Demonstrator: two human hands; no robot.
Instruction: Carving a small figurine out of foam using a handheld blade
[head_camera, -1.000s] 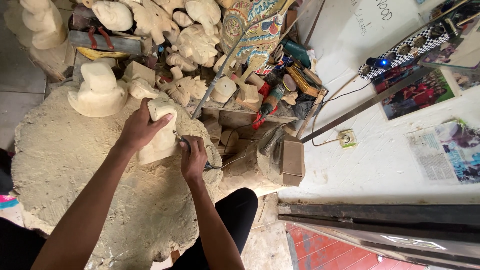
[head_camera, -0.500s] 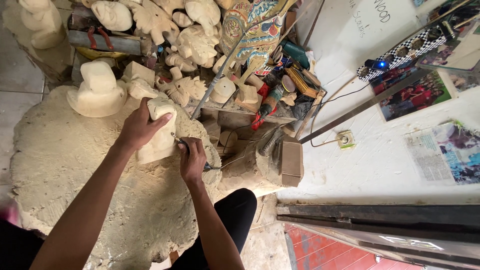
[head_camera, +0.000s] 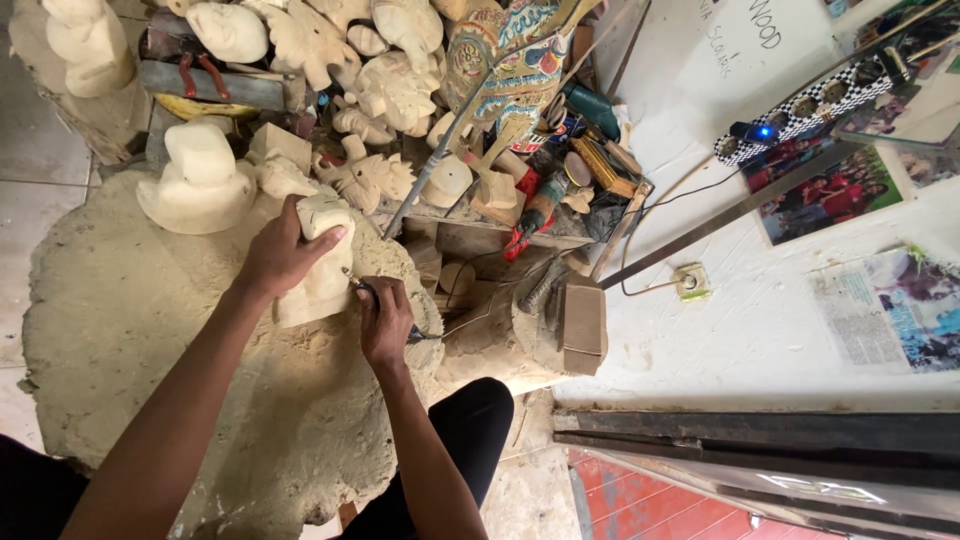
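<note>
My left hand grips the top of a pale wooden carving that stands on a dusty round work slab. My right hand is closed around a small carving tool with a dark handle, its tip against the carving's right side. Both forearms reach in from the bottom of the view. My knee in black trousers shows beside the slab.
A hat-shaped pale carving sits on the slab's far left. Behind it lie several unpainted wooden figures, a painted mask, tools and a small wooden block. A white wall with a socket and pictures is to the right.
The view has shifted slightly. Both hands stay on the carving, the right hand making small movements with the tool against its side.
</note>
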